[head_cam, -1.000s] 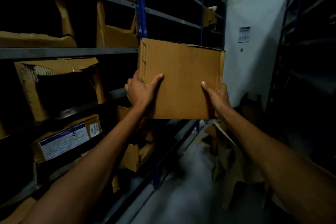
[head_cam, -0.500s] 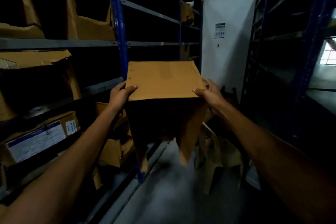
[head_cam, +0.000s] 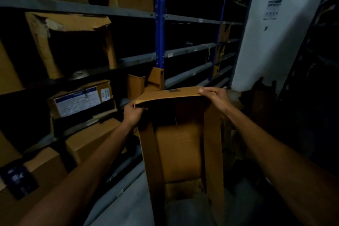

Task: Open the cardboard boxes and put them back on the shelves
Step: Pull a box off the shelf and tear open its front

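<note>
dim light is hanging over a storeroom aisle, with the white wall (head_cam: 286, 46) at the far end catching the most of it and glowing pale blue. the shelves (head_cam: 185, 51) are sinking into near-black shadow, and the rack (head_cam: 311, 60) at right is fading out almost wholly. the cardboard box (head_cam: 179, 152) is showing a shaded, grainy interior. the wide lens is bending straight lines near the edges, and the floor (head_cam: 126, 207) is looking soft.

Fingertips of the left hand (head_cam: 132, 113) are hidden under the flap (head_cam: 170, 94) of the box (head_cam: 179, 152). Print on the wall notice (head_cam: 272, 9) is too small to read.
</note>
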`<state>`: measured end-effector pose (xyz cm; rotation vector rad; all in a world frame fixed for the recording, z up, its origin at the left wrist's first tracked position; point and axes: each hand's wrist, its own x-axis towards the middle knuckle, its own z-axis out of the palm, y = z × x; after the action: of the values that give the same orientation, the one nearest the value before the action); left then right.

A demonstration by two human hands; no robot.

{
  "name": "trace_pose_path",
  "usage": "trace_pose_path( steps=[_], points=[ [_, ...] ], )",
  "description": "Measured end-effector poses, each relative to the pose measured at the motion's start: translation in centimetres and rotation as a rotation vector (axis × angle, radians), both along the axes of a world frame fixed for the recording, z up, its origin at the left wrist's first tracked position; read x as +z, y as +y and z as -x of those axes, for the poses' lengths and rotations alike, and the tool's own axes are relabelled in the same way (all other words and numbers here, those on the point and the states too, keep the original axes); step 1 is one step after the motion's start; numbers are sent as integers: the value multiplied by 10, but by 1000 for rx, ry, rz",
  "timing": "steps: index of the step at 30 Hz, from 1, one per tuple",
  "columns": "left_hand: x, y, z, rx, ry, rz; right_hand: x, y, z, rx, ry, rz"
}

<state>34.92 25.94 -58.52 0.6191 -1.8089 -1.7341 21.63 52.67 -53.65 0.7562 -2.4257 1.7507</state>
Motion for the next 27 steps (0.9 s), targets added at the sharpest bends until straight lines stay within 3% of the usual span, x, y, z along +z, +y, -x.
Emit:
trace_pose_path(
  steps=[2,4,10,14,20,27],
  points=[
    [-3,1,2,259,-61,-5,-9,-5,0,56,4,-104],
    [-6,2,5,350,-79,-17,-17,-5,2,79,-30,-207],
    [-11,21,11,220,-86,212,-29,-18,-5,133,5,-464],
    [-8,46,21,-8,-1,392,-24,-44,-20,198,56,-405],
    [-4,67,24,-519,121,575,-27,-53,-30,252,87,-370],
    [11,83,19,-941,-46,670,-32,-46,-43,339,-130,-389]
  ],
)
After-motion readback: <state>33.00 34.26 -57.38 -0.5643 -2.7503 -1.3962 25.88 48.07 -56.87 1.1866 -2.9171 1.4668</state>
